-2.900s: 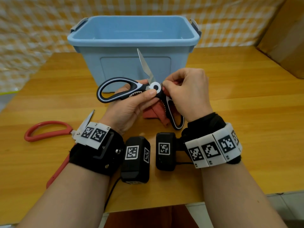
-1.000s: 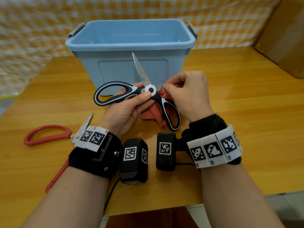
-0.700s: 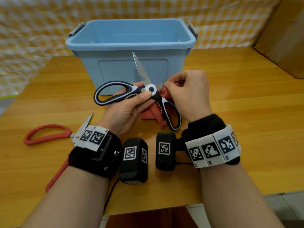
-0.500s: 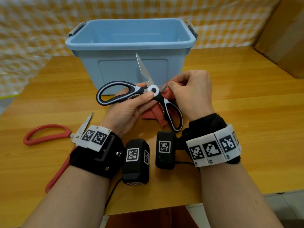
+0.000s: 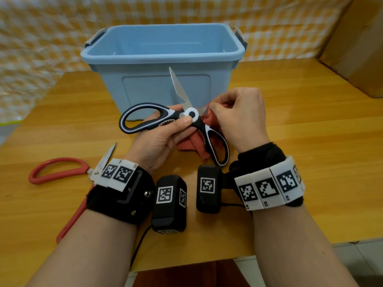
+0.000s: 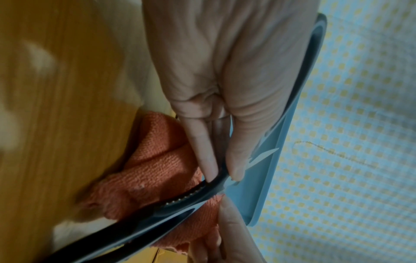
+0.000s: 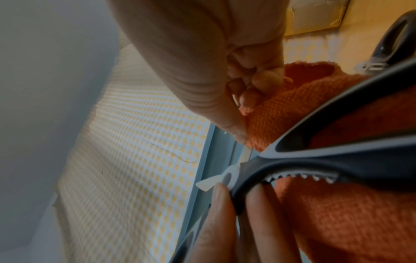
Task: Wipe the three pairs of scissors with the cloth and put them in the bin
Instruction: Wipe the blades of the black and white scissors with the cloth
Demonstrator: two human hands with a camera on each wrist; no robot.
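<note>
Head view. The left hand (image 5: 163,137) grips the black-and-white scissors (image 5: 176,121) by the upper handle, thumb laid just below the white pivot. The scissors are spread open: one blade points up in front of the blue bin (image 5: 163,52), the other runs sideways into the right hand (image 5: 238,119). The right fingers are curled, pinching the red cloth (image 5: 194,141) around that second blade. Against half a second ago, the pinch sits a touch further out from the pivot and the scissors have tilted slightly. Judgement: a wiping stroke on the second blade is under way, and this pair is not yet ready for the bin. The bin looks empty as far as its floor shows. Red scissors (image 5: 60,170) lie on the counter (image 5: 310,131) beside the left wrist. No third pair is visible.

Left wrist view. The left fingers (image 6: 202,151) close narrowly on the black handle, with the cloth (image 6: 157,169) bunched under them. The bin rim lies just beyond the fingertips.

Right wrist view. The right fingers (image 7: 254,85) curl tightly on the cloth (image 7: 337,222), and the blade inside the pinch is hidden. The toothed handle of the scissors (image 7: 315,167) passes just below them.

Edges and room. The upright blade tip stands near the bin's front wall and must lift over the rim. Open counter lies to the right of the right fingers. The bare edge inside the cloth calls for a slow stroke.
</note>
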